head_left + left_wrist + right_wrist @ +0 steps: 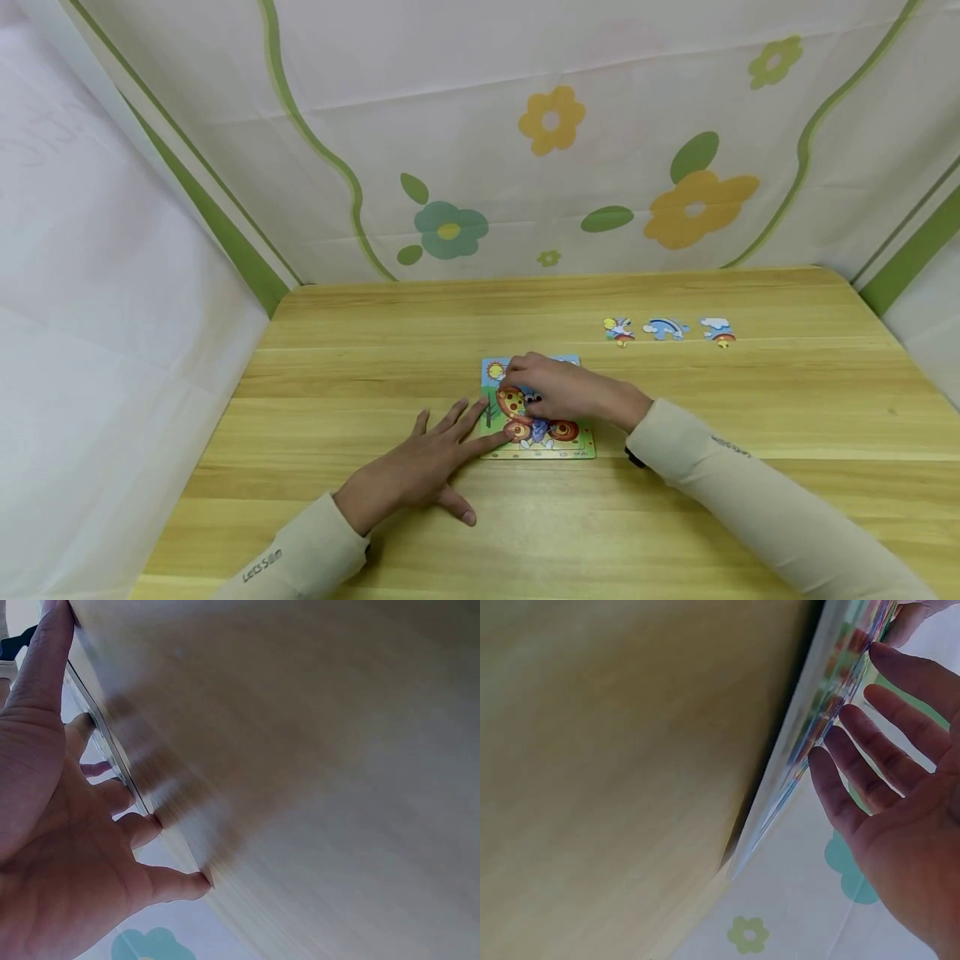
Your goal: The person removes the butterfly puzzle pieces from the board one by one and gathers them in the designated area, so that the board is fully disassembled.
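Note:
A butterfly jigsaw puzzle [540, 448] lies flat on the wooden table in the head view, its upper part largely hidden under my right hand. My right hand [558, 390] arches over it; the right wrist view shows the fingertips [821, 761] resting on its picture side, with no piece visible between them. From the lower left, my left hand [420, 468] reaches in with fingers spread. Its index finger touches the puzzle's lower left part, while the thumb rests on the table. The left wrist view shows the left palm [67, 847] and several fingertips against the tabletop.
Three loose puzzle pieces lie in a row behind and right of the puzzle: a yellow-and-red one [619, 331], a rainbow one [666, 328] and a cloud one [718, 331]. A flower-patterned curtain [480, 150] hangs along the far edge of the table [787, 500].

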